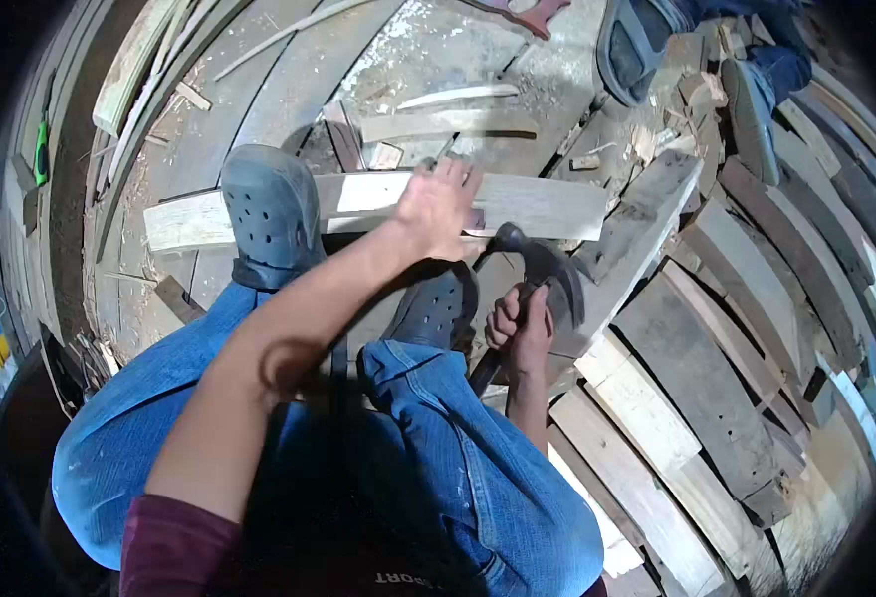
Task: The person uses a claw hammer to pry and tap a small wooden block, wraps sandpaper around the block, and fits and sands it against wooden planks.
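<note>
A long, slightly curved wooden board (547,206) lies crosswise in front of me, its near face pale. My left hand (441,206) grips it near the middle, fingers over the far edge. By the thumb is a small dark purplish piece (475,221) that I cannot make out. My right hand (523,328) is closed around the handle of a claw hammer (554,271). The hammer's head is just on the near side of the board, right of my left hand. A dark clog (271,214) on my left foot presses on the board's left part.
Stacked curved planks (697,348) fill the right side. A thick timber (642,239) slants beside the board's right end. Another person's shoes (632,50) are at the top right. Thin strips (458,96) and shavings litter the plank floor (289,90).
</note>
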